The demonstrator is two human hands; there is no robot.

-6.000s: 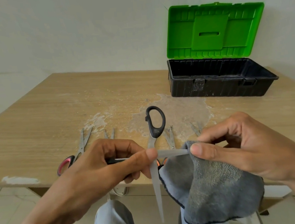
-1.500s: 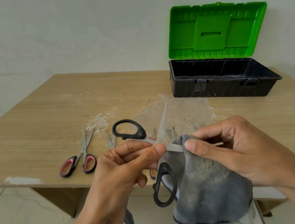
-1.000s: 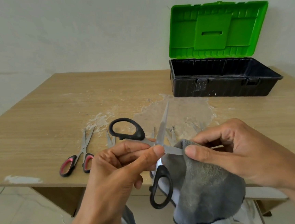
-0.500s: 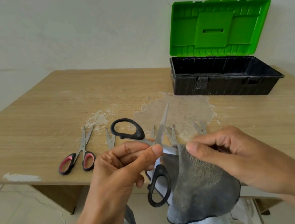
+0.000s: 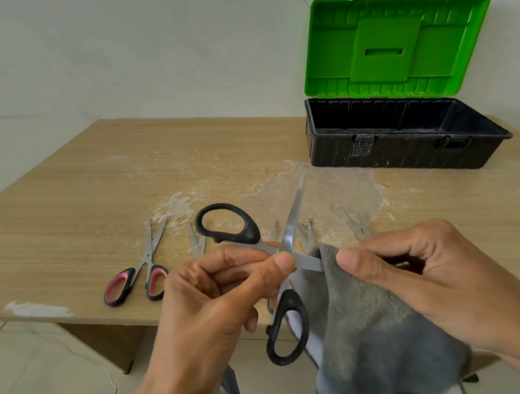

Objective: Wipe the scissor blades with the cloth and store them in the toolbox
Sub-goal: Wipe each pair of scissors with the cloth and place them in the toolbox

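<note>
Table [image 5: 65,214] of pale wood grain, set against a plain white wall [image 5: 145,49] above a light floor [image 5: 32,374]. A worn whitish patch [image 5: 315,192] marked the table beyond both hands. A white chip [image 5: 36,309] showed at its near edge, left of the left hand. The toolbox [image 5: 405,152] stood well beyond the right hand, its green lid [image 5: 396,43] raised against the wall. The left hand [image 5: 211,301] pinched the black-handled scissors [image 5: 292,219] near the pivot between thumb and curled fingers. They were spread wide: one blade rose away from the person, one loop stood above the left hand, and the other hung below it. The right hand [image 5: 431,269], fingers curled, pinched the grey cloth [image 5: 375,344] round the second blade just beside the left thumb, with the rest of the cloth hanging below. Red-handled scissors [image 5: 147,253] lay on the table left of the left hand, and blade tips of further scissors [image 5: 195,246] showed just beyond the hands. Six seconds earlier the black-handled scissors had been held the other way up, a loop rising and a blade pointing down. Half a second earlier both grips were as here.
</note>
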